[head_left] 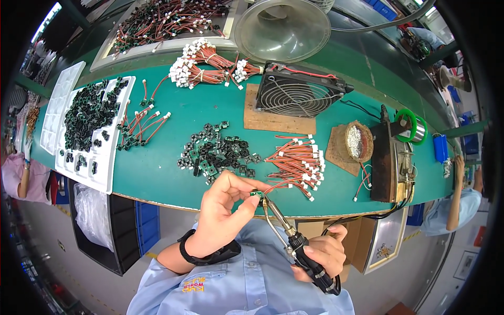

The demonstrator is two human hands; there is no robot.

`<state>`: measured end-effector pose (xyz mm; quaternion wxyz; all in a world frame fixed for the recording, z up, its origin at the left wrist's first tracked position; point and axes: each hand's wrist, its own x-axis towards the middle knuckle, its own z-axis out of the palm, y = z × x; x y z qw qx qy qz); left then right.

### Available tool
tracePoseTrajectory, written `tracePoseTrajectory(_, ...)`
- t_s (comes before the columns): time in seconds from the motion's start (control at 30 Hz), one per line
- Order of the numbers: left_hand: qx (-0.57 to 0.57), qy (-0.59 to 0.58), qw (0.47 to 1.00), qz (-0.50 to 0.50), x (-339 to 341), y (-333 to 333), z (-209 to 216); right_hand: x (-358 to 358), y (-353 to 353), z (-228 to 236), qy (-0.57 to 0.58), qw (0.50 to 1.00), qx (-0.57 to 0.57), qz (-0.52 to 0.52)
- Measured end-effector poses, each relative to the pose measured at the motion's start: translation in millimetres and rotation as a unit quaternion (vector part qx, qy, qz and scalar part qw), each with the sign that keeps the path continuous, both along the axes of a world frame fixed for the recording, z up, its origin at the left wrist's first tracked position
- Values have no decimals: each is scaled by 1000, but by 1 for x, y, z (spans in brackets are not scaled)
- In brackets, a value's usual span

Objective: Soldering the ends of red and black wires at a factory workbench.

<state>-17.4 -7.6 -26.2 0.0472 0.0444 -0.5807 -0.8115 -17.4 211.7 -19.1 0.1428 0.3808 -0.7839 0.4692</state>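
Just below the tabletop [157, 173] edge, your left hand [223, 210] pinches 1 small green board [256, 195], its fingers [247, 202] clamped on it from the left and beneath, thumb against forefinger. Your right hand [321, 254] is closed around 1 soldering iron [294, 239], whose tip meets that board from below. Above the board lie 1 heap of black and green parts [215, 152] and, to its right, 1 loose pile of red wires [296, 160]. Farther up stand 1 black fan [299, 92] and 1 clear funnel [282, 29]. 2 white trays [102, 168] sit far left of the board; 1 green solder spool [412, 126] lies far right.
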Motion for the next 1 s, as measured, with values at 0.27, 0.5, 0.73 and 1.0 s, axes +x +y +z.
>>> tracePoseTrajectory(0.27,-6,-2,1000,1,0,2,1,-1,-1,-1,12,1000,8,3)
tracePoseTrajectory(0.5,22,-4,1000,1,1,2,3,2,1,-2,30,999,16,4)
tracePoseTrajectory(0.73,28,-2,1000,7,0,3,6,4,2,-4,33,999,6,2)
tracePoseTrajectory(1.0,14,7,1000,8,0,5,4,3,5,-4,34,999,0,1)
